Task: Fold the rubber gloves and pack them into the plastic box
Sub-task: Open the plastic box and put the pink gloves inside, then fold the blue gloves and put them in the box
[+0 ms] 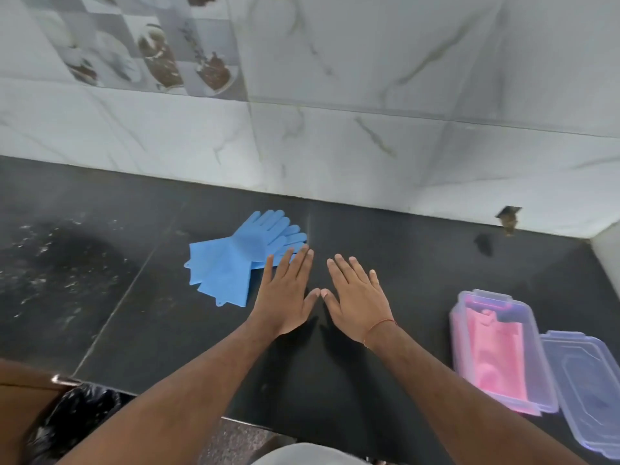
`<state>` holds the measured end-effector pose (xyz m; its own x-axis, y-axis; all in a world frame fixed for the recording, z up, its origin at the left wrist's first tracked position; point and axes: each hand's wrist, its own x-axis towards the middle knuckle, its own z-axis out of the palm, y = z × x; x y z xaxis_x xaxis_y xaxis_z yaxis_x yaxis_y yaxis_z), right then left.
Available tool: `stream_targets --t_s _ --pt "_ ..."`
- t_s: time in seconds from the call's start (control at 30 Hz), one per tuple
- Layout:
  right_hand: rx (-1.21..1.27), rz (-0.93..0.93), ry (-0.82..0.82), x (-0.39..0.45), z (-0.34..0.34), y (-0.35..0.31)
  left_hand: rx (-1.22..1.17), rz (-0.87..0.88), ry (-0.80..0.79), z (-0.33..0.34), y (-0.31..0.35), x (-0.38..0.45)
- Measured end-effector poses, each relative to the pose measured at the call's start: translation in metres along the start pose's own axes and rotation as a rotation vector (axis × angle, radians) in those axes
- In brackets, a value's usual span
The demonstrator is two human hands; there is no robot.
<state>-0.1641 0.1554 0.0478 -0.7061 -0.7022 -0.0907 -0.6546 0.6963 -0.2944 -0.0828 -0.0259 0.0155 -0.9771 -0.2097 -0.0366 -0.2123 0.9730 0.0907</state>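
Head view puts your two forearms nearest, reaching forward over the dark counter (385, 250). Your left hand (285, 297) and right hand (357, 297) lie flat and empty, fingers spread, thumbs almost meeting. That looks like a ready pose before you start work, since neither hand grips anything.

At your right, near the front edge, sits one clear plastic box (501, 354) with folded pink material (500, 360) already inside, which I take to be gloves packed first. Its one lid (590, 391) lies off and just beside it, so the box is open for more.

Farther out, beyond your left fingertips, the blue rubber gloves (241, 260) lie stacked, cuffs fanned toward you and fingers toward the wall. I count two by the overlapping cuffs and fingers, though the blur leaves some doubt. They are unfolded and well apart from the box, so folding has not begun. Your left fingertips appear to reach their edge; I cannot tell if they touch.
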Motion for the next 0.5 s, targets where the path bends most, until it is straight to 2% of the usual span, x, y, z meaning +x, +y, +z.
stream_targets --t_s 0.27,0.4,0.5 --pt "0.112 -0.013 -0.130 0.061 0.045 -0.096 -0.065 -0.323 -0.110 0.006 -0.130 -0.021" --pt "0.356 0.196 -0.228 0.088 0.063 -0.125 -0.271 -0.563 -0.204 0.009 -0.163 -0.013" --pt "0.622 0.427 -0.307 0.104 0.070 -0.140 -0.358 -0.610 -0.257 0.011 -0.174 -0.007"
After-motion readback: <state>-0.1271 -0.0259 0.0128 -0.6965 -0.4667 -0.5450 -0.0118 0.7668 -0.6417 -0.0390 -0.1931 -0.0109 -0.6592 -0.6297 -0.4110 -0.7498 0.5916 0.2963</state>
